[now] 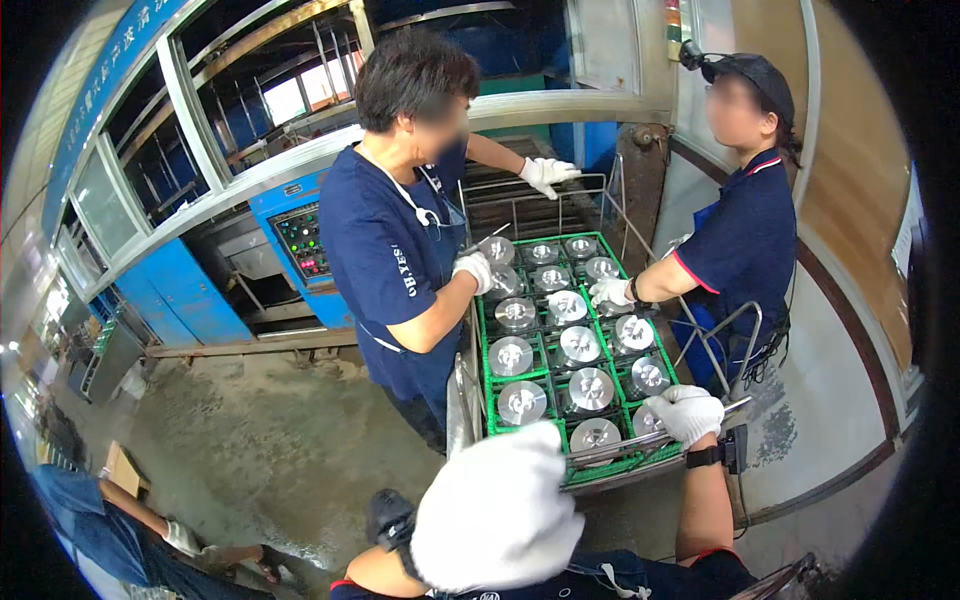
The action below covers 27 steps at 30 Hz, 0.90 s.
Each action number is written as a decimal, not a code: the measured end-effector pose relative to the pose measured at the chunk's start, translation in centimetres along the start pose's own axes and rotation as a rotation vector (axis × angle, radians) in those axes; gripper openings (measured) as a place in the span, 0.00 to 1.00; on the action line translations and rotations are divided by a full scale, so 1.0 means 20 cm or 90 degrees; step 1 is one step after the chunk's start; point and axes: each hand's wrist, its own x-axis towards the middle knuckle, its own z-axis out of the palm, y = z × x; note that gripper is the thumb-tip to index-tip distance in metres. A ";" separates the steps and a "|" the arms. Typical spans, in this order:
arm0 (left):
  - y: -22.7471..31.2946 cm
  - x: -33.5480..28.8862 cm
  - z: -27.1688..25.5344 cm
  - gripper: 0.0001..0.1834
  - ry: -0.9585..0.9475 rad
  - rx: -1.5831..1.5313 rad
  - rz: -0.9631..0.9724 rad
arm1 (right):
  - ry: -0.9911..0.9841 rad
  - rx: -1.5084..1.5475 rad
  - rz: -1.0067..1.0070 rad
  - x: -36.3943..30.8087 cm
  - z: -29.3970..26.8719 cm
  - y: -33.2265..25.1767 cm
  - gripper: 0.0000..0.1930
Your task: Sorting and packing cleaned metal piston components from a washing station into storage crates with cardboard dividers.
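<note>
My right hand [687, 413], in a white glove, is closed around the near metal rail [610, 450] of a wheeled rack or cart. My left hand [500, 510], also white-gloved, is raised close to the camera at the cart's near left corner. It is blurred, so its fingers do not show clearly and nothing can be seen in it. In front of me on the cart sits a green-edged basket [487, 385] divided into compartments. Round, shiny metal parts [522, 402] lie in rows in it, several across its length.
A co-worker [395, 240] stands left of the cart, one gloved hand [548, 176] near the far rail. Another person [740, 240] at right reaches into the basket. Behind is a blue machine with a control panel [302, 243]. A third person [110, 530] is at lower left on the wet floor.
</note>
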 end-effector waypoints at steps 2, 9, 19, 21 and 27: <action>-0.10 -0.05 0.14 0.13 -0.049 0.244 -0.156 | -0.089 -0.021 0.042 0.01 -0.05 -0.05 0.21; -0.58 -0.43 0.49 0.13 -0.335 0.328 -0.455 | 0.115 0.001 -0.146 0.01 0.08 -0.01 0.17; -0.52 -0.45 0.54 0.15 -0.220 0.382 -0.527 | -0.042 0.210 0.005 0.25 0.11 0.37 0.13; -0.50 -0.44 0.54 0.14 -0.209 0.392 -0.533 | -0.066 0.192 0.009 0.29 0.15 0.40 0.13; -0.58 -0.50 0.58 0.14 -0.195 0.439 -0.520 | 0.008 0.078 0.000 0.28 0.18 0.42 0.15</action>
